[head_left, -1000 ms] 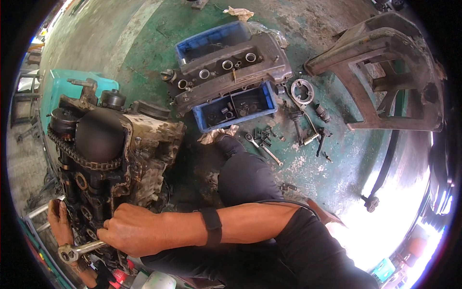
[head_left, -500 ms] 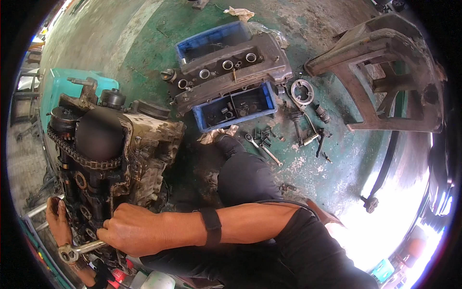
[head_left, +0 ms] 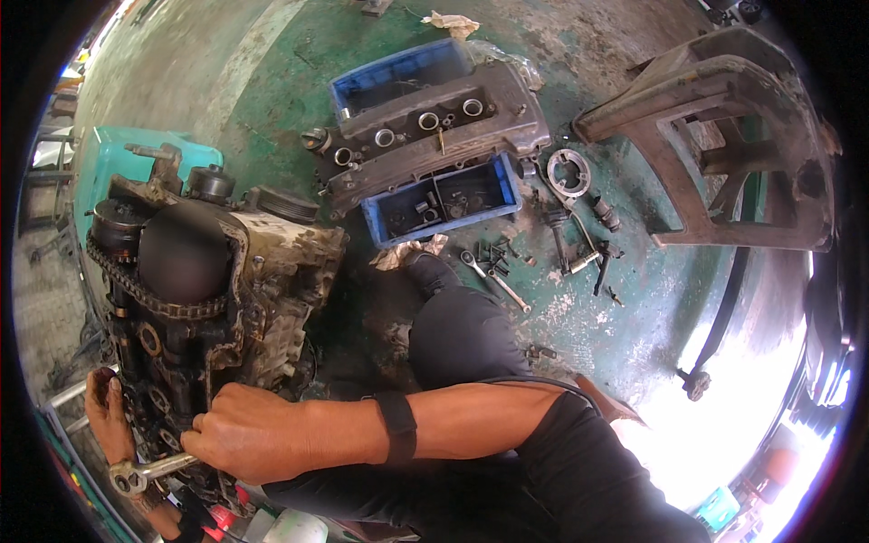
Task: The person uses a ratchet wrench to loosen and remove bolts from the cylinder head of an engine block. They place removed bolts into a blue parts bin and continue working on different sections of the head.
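Observation:
At the left stands an engine block with a timing chain looped along its greasy front. Low on that front, my right hand is closed around the handle of a ratchet wrench. The wrench's round head points left, in front of my left wrist. My left hand rests at the engine's far left side, its fingers curled. What lies between those fingers is too dark to make out. A blurred dark round patch covers part of the engine's top.
A valve cover lies across two blue trays on the green floor. Near my knee are another ratchet wrench, several bolts and a metal ring. A dirty stool lies at right; a teal bin stands behind the engine.

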`<control>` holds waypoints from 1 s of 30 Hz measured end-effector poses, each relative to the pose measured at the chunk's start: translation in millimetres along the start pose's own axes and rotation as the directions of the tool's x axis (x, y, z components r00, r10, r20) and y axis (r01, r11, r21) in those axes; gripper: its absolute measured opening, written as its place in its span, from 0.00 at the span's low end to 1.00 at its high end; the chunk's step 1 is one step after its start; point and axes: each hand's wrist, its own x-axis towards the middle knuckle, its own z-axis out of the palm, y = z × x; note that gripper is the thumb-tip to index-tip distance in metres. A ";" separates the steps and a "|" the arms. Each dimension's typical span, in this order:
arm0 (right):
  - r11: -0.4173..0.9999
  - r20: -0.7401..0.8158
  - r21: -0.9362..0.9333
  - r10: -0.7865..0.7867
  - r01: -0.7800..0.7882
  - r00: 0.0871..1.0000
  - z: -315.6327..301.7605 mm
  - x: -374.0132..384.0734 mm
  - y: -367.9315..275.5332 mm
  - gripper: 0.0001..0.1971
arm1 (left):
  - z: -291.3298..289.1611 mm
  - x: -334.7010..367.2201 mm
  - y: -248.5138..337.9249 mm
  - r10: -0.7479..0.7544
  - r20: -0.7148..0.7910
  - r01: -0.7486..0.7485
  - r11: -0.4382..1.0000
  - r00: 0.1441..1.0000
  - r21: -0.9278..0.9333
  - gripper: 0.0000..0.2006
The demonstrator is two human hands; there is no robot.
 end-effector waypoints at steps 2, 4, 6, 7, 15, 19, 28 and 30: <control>1.000 0.023 -0.011 0.003 -0.003 1.000 0.1 0.3 0.4 0.05 | 0.3 0.7 1.1 -0.021 0.005 0.021 1.000 1.000 -0.001 0.24; 1.000 0.001 -0.009 -0.010 0.010 1.000 -0.4 -0.3 0.5 0.05 | 3.4 2.7 0.0 -0.013 -0.074 0.019 0.997 0.997 0.072 0.24; 1.000 -0.008 -0.012 -0.014 0.014 1.000 -1.0 -1.0 0.4 0.05 | 7.5 6.7 -1.8 0.010 -0.171 0.025 0.979 0.985 0.201 0.25; 1.000 -0.012 -0.011 -0.015 0.015 1.000 -1.2 -1.0 0.2 0.05 | 8.7 8.2 -2.4 -0.032 -0.219 0.088 0.964 0.975 0.251 0.26; 1.000 -0.011 -0.012 -0.014 0.014 1.000 -1.8 -0.9 -0.1 0.05 | 0.2 1.5 -4.2 -0.039 -0.095 0.041 0.999 0.995 0.024 0.27; 1.000 0.000 -0.001 -0.008 0.008 1.000 -0.1 -0.9 0.0 0.05 | -3.3 0.6 -9.8 0.025 -0.065 -0.019 0.995 0.998 0.094 0.26; 1.000 -0.001 -0.013 -0.028 0.028 1.000 -1.9 -1.6 1.3 0.06 | 9.1 0.1 2.7 -0.089 -0.182 0.100 0.994 0.979 0.053 0.23; 0.999 0.000 -0.014 -0.029 0.029 1.000 -2.6 -1.8 0.9 0.06 | 8.4 -3.0 2.6 -0.089 -0.176 0.084 0.996 0.980 -0.032 0.22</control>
